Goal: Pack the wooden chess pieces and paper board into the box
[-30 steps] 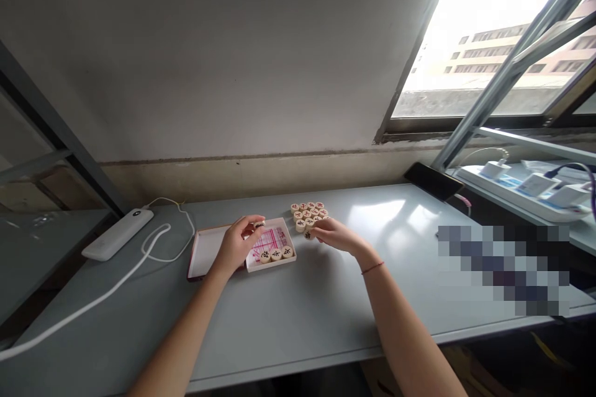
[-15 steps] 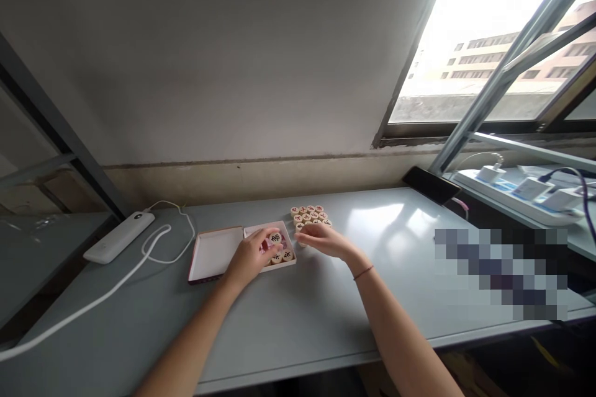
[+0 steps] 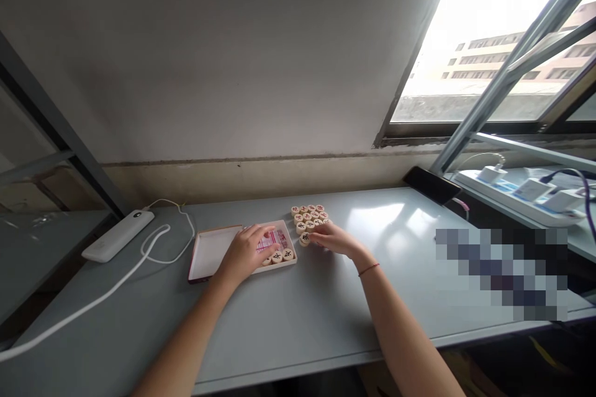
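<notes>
An open shallow box [image 3: 291, 236] holds a few xiangqi pieces [image 3: 276, 257] along its near side, with pink printed paper showing on its floor. My left hand [image 3: 246, 251] rests over the box's left part with fingers and thumb apart, and I see nothing between them. Beside the box, round wooden xiangqi pieces [image 3: 310, 217] stand in close rows, with red characters at the back and black ones nearer. My right hand [image 3: 333, 240] is at the near end of these rows, its fingertips closed on a black-lettered xiangqi piece [image 3: 305, 238]. The hand hides some pieces behind it.
The box lid [image 3: 212, 254] lies open to the left. A white power bank [image 3: 118, 237] and a white cable [image 3: 107, 298] are farther left. At the back right a dark phone [image 3: 431, 185] leans near a power strip [image 3: 521, 195]. A pixelated patch covers the right.
The black-lettered piece by my left fingers is gone from over the box. My left hand has drawn left; my right hand has shifted slightly right, and a piece shows at its fingertips.
</notes>
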Available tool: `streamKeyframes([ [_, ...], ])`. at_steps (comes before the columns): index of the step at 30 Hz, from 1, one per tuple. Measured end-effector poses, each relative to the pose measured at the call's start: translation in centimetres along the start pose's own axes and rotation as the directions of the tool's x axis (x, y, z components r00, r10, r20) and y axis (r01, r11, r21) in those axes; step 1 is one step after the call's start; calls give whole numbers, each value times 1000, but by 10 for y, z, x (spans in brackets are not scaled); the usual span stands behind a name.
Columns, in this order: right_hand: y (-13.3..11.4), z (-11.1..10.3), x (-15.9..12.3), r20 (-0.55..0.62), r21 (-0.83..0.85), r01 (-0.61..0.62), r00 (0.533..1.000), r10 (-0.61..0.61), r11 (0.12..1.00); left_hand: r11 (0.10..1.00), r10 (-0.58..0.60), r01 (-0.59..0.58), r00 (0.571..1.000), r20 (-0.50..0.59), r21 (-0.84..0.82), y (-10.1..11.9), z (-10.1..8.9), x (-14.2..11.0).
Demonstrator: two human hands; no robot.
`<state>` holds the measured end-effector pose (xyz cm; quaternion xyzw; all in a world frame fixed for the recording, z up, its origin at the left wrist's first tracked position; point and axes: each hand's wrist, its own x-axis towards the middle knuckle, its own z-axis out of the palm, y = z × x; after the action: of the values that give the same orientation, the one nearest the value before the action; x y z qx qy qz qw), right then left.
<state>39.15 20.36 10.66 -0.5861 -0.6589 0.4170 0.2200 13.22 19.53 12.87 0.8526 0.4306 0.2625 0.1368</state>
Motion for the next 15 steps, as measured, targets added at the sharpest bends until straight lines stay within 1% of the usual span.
streamKeyframes([
  [4, 4, 1, 2, 26, -60, -8, 1000, 9, 998, 1000, -7, 7, 1000, 21, 21, -2, -1, 0],
  [8, -1, 3, -1, 27, -185, 71, 997, -67, 980, 999, -28, 26, 997, 67, 35, -4, -1, 1],
  [10, -2, 6, -1, 2, -274, 85, 996, -88, 958, 997, -58, 52, 992, 113, 55, -6, -2, 1],
  [12, -2, 10, 1, -24, -337, 72, 996, -85, 939, 992, -99, 84, 980, 172, 92, -8, -4, 0],
  [15, 1, 15, 4, -47, -379, 63, 995, -87, 923, 981, -158, 120, 948, 276, 149, -9, -7, -2],
])
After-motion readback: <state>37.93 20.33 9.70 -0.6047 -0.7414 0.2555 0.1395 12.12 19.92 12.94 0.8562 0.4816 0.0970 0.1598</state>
